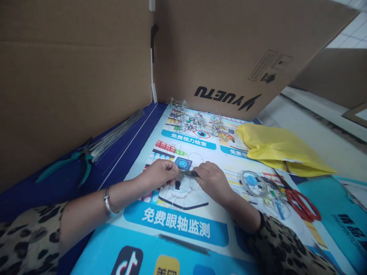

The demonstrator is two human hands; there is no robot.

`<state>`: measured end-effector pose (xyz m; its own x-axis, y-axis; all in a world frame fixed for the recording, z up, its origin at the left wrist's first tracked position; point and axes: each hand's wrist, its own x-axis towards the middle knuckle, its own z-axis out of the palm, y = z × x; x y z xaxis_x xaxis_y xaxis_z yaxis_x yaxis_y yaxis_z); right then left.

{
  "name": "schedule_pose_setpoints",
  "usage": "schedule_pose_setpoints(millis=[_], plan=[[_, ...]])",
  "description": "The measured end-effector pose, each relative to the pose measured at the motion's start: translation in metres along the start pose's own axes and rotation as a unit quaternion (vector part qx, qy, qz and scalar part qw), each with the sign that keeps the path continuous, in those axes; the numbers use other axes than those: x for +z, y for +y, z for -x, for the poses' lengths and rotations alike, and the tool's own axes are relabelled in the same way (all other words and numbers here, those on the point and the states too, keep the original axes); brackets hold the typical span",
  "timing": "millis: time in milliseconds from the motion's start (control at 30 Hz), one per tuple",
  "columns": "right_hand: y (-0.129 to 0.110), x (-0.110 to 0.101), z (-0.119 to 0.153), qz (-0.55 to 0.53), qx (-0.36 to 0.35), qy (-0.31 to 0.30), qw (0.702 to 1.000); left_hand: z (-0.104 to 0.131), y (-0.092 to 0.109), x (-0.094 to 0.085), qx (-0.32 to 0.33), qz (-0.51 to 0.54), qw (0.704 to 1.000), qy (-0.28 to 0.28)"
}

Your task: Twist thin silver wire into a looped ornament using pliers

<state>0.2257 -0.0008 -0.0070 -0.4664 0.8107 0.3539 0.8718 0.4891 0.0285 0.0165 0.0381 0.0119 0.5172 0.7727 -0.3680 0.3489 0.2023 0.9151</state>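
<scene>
Near the middle of the printed sheet, my left hand [164, 172] is closed in a pinch on what looks like thin wire. My right hand [213, 181] is wrapped round a slim grey metal tool [187, 173], possibly tweezers, whose tip reaches to my left fingertips. Its other end is hidden in my palm. Below my hands, a loose loop of fine wire [183, 197] shows against the sheet, hard to tell apart from the print. A thin dark strip [183, 244] lies closer to me.
Teal-handled pliers [86, 156] and a bundle of straight wires [114, 137] lie left. Tangled wire pieces [197, 120] sit at the back. To the right are a yellow bag [281, 147], a clear tape roll [254, 183] and red-handled scissors [302, 204]. Cardboard walls [229, 46] stand behind.
</scene>
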Motion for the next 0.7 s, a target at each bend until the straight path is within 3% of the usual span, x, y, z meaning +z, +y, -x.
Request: schedule_pose_setpoints(millis=[133, 333, 533, 600, 700], plan=[[0.003, 0.004, 0.0, -0.077, 0.028, -0.019, 0.996, 0.003, 0.005, -0.003, -0.005, 0.035, 0.999, -0.031], [0.008, 0.004, 0.0, -0.083, 0.054, -0.016, 0.995, 0.004, 0.006, -0.002, -0.006, 0.063, 0.998, -0.032], [0.014, -0.002, 0.004, -0.119, 0.139, 0.112, 0.977, 0.004, 0.003, -0.001, -0.009, 0.064, 0.998, 0.004], [0.01, -0.007, 0.004, -0.102, 0.115, 0.122, 0.98, 0.003, 0.001, 0.0, -0.006, 0.064, 0.998, 0.019], [0.0, -0.017, 0.004, -0.031, 0.056, 0.069, 0.996, 0.001, -0.002, 0.003, 0.006, 0.061, 0.997, 0.04]])
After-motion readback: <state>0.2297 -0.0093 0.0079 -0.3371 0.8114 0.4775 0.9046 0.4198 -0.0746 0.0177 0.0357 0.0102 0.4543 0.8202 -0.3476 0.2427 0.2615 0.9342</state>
